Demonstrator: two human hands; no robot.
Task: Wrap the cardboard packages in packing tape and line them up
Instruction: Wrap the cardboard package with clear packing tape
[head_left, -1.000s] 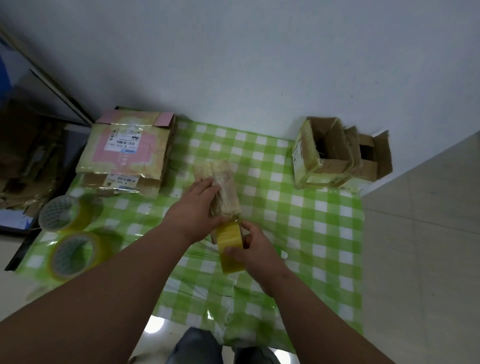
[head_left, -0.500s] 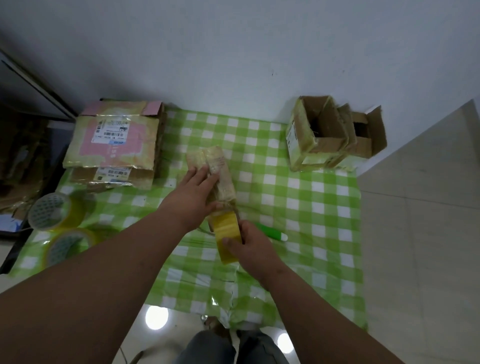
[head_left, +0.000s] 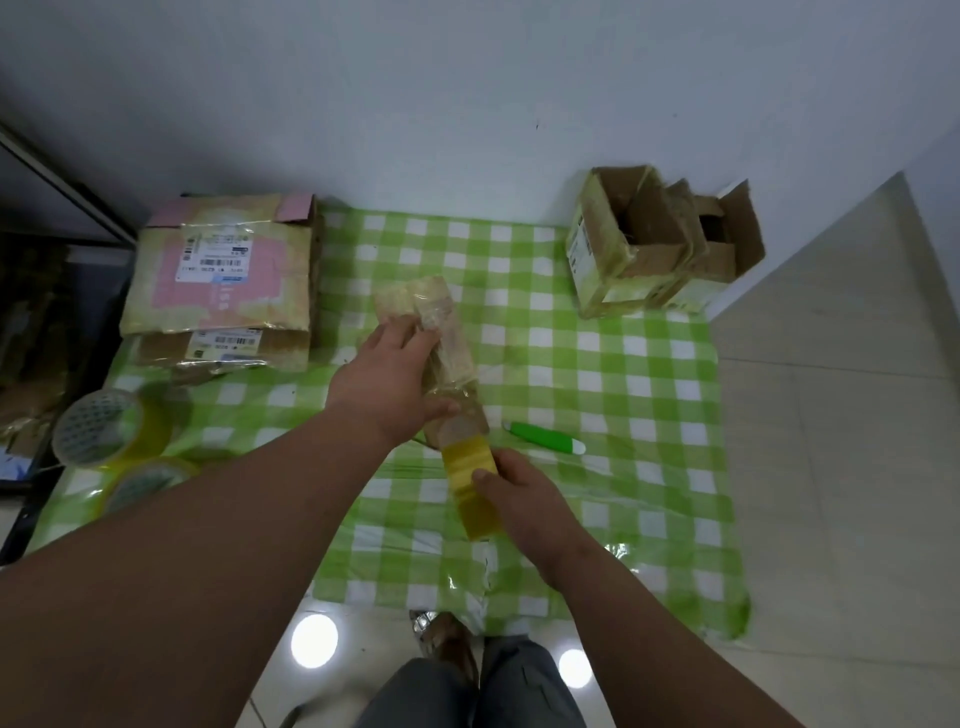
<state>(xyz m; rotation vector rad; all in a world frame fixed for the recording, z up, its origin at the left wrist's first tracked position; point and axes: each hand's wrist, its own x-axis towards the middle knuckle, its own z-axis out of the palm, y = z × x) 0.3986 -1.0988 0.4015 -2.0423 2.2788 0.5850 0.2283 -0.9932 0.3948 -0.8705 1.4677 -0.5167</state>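
Observation:
A small narrow cardboard package (head_left: 441, 332), partly covered in shiny tape, lies mid-table on the green checked cloth (head_left: 597, 374). My left hand (head_left: 387, 379) grips it from the left side, thumb at its near end. My right hand (head_left: 514, 499) holds a yellow tape roll (head_left: 470, 480) edge-on just below the package, and a strip of tape runs from the roll up onto the package. Two flat taped packages (head_left: 223, 270) lie stacked at the back left. Open cardboard boxes (head_left: 660, 244) stand at the back right.
A green and white cutter (head_left: 545, 439) lies on the cloth right of the tape roll. Two more tape rolls (head_left: 111, 431) sit at the cloth's left edge. A white wall (head_left: 467, 104) stands behind, tiled floor (head_left: 841, 467) to the right, and my knees (head_left: 467, 691) below.
The tape roll in my right hand has drawn back toward me, stretching tape from the package. The green cutter has come into sight. The camera has tilted downward.

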